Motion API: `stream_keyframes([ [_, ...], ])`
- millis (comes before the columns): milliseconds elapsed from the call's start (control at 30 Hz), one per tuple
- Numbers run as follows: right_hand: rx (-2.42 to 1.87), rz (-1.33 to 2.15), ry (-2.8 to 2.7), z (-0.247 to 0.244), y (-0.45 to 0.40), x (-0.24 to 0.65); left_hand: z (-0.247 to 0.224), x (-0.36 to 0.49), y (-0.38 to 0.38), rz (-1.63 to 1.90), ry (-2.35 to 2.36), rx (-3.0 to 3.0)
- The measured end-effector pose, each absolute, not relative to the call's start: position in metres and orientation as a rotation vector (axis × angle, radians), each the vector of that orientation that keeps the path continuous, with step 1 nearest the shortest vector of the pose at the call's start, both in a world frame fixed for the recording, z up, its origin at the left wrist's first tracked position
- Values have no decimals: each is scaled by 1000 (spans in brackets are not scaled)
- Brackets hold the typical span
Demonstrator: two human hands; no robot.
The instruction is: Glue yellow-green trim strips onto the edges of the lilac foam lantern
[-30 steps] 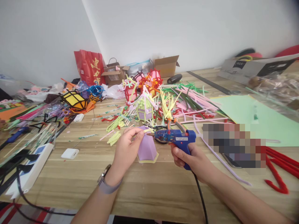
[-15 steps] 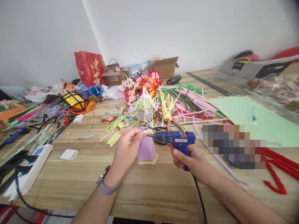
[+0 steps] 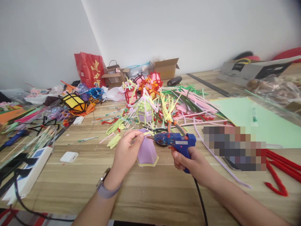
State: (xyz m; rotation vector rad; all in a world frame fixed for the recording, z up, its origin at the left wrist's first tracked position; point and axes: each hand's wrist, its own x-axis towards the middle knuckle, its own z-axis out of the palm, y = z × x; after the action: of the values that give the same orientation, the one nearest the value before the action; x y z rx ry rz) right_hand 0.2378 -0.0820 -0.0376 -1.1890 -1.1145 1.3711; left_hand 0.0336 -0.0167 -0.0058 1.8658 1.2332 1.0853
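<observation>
My left hand is closed in a pinch on a short pale-yellow pipe cleaner. This piece is at the upper edge of a purple six-sided lantern body, which stands on the table with yellow trim around its base. Whether the fingers also grip the lantern body is hard to see. My right hand is wrapped around the handle of a blue hot glue gun, with its small red light lit. The gun's nozzle points left, close to the yellow pipe cleaner. A finished-looking purple and green lantern stands behind.
Orange-handled pliers and bundles of pipe cleaners lie beyond my hands. A white power strip is at left, near a white charger. A pixelated object lies at right beside red pipe cleaners. The gun's black cord runs toward me.
The glue gun's nozzle and both hands keep nearly the same position at the lantern's top. The whole view has shifted very slightly.
</observation>
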Motion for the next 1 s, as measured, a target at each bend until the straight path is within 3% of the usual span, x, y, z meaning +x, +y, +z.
stream_keyframes([
  [567, -1175, 1323, -1245, -29, -81, 249, -7, 21, -8, 1140, 1253, 1638],
  [867, -1192, 2028, -1703, -32, -79, 239, -2, 12, 9, 1336, 1293, 1447],
  [933, -1306, 1956, -1891, -32, -77, 234, -3, 13, 11, 1337, 1298, 1450],
  [1000, -1465, 1652, -2123, -28, -75, 230, -5, 14, 13, 1323, 1293, 1465],
])
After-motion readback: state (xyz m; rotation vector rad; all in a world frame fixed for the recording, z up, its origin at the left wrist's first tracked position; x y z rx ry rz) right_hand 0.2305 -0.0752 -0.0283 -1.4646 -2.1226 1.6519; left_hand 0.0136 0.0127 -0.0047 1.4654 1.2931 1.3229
